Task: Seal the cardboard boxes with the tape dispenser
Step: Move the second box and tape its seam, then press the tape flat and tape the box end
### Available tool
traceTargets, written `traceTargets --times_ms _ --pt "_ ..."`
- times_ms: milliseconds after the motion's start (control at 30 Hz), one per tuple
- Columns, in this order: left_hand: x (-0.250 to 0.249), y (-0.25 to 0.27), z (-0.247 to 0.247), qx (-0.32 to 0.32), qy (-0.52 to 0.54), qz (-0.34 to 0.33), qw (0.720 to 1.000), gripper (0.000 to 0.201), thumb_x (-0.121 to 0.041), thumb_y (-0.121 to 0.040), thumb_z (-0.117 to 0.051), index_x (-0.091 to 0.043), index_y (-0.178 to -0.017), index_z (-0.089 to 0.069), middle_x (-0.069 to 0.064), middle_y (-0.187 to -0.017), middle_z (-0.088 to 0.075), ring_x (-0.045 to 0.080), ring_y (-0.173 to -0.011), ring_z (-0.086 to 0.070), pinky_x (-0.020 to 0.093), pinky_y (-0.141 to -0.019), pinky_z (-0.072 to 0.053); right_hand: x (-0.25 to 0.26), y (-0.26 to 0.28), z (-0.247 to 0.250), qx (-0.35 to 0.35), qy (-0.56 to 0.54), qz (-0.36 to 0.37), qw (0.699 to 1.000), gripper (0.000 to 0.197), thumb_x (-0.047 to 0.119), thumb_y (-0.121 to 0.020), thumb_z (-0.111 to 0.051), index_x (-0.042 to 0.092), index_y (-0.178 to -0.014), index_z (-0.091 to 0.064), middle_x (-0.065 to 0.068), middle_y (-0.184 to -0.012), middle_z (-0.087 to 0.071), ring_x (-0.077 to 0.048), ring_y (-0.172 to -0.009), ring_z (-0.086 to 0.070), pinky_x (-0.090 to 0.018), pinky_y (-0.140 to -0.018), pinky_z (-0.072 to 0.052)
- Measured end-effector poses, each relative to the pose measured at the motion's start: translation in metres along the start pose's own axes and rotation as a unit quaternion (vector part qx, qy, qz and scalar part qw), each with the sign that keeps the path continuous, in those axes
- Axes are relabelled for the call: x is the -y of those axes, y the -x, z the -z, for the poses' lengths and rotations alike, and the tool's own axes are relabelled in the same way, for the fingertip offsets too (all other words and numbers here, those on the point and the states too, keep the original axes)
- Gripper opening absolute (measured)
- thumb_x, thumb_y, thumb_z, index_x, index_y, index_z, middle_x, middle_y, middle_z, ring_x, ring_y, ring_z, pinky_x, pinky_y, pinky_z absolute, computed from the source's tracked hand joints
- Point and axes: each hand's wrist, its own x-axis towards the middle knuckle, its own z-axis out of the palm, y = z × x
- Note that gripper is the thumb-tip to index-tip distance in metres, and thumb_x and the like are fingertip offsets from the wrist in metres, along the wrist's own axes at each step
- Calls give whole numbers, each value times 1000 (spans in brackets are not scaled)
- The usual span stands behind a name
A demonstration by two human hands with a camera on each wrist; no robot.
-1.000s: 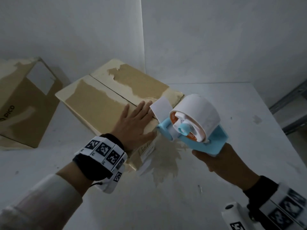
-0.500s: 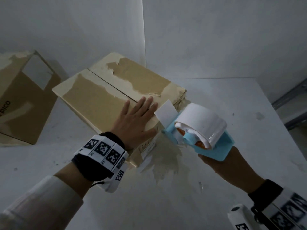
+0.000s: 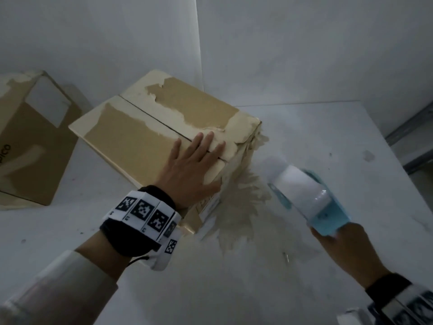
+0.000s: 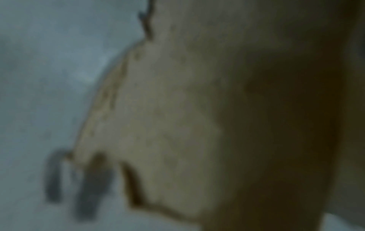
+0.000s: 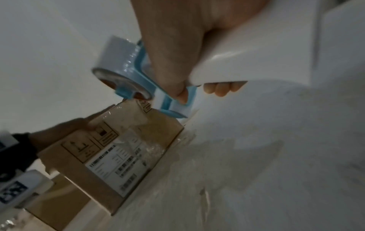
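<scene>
Since the earlier frame the tape dispenser has dropped lower and swung right, off the box top, blurred with motion; the right hand has its fingers wrapped tight round the handle, holding it above the table just beside the box's near end. The left hand lies flat, fingers straight, pressing both flaps of the box shut across the untaped seam. Step, as judged: lining up the first strip; next, stick the tape end on the near face and pull along the seam toward the wall, the second box waiting far left.
</scene>
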Motion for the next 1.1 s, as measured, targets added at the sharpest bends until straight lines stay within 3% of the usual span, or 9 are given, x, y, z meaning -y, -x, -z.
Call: traceTargets --times_ms 100,167,267,400,667,800,933,1033,1100 --pt "0 1 2 4 -18 -14 1000 71 -63 -63 5 -42 -126 27 -1 -154 20 21 -144 14 48 -113 8 1 -15 -9 1 27 -69 997 30 16 -74 -73 -4 -87 -54 -28 -76 -62 -43 -71 -62 -43 -58 -49" --pt "-2 5 3 11 -19 -32 999 68 -60 -66 9 -44 -131 23 -3 -153 21 22 -144 13 52 -113 7 2 -21 -21 10 49 -79 996 29 14 -76 -71 -2 -89 -50 -28 -80 -60 -43 -75 -57 -41 -61 -44" --pt "-12 10 8 -12 -9 -50 999 67 -52 -79 0 -41 -144 -14 4 -157 1 32 -144 0 60 -111 -3 3 -24 -36 0 54 -87 995 32 15 -78 -69 -5 -94 -50 -28 -85 -60 -42 -79 -56 -39 -62 -42" --pt "-25 11 9 9 -67 -36 997 43 -30 -97 -29 -28 -140 -30 10 -156 8 36 -143 4 59 -112 -5 7 -26 -47 -13 86 -78 993 34 10 -71 -75 -7 -89 -52 -29 -76 -60 -43 -71 -58 -42 -57 -46" --pt "-25 12 6 28 -101 -49 993 37 -34 -95 -32 -28 -129 -46 14 -154 17 41 -141 12 55 -113 1 11 -16 -56 90 168 -64 979 53 24 -47 -90 -1 -75 -54 -18 -61 -56 -34 -51 -56 -33 -44 -42" --pt "-21 19 5 28 -91 -68 993 35 -31 -95 -32 -27 -125 -50 14 -154 19 40 -141 15 55 -113 4 37 -23 -21 80 163 -111 977 65 27 -65 -78 4 -117 -46 -19 -114 -50 -37 -104 -51 -44 -81 -41" --pt "-14 28 4 26 -83 -97 992 33 -27 -94 -39 -27 -122 -55 14 -155 15 41 -140 13 57 -115 0 99 -41 6 -96 19 63 993 70 46 -64 -71 5 -116 -47 -23 -126 -49 -37 -118 -42 -47 -93 -35" --pt "-4 37 2 -17 -94 -161 982 20 -24 -75 -65 -31 -93 -71 23 -148 -28 51 -133 -25 65 -99 -33 134 -72 4 -72 30 198 977 82 75 -67 -44 16 -124 -38 -19 -140 -39 -26 -130 -23 -41 -102 -19" --pt "6 43 -6 -23 -94 -181 979 34 -22 -58 -79 -38 -87 -71 21 -137 -47 47 -123 -43 59 -92 -42 145 -90 -3 -25 61 243 968 86 83 -66 -31 20 -124 -40 -16 -143 -39 -26 -134 -17 -42 -106 -10"
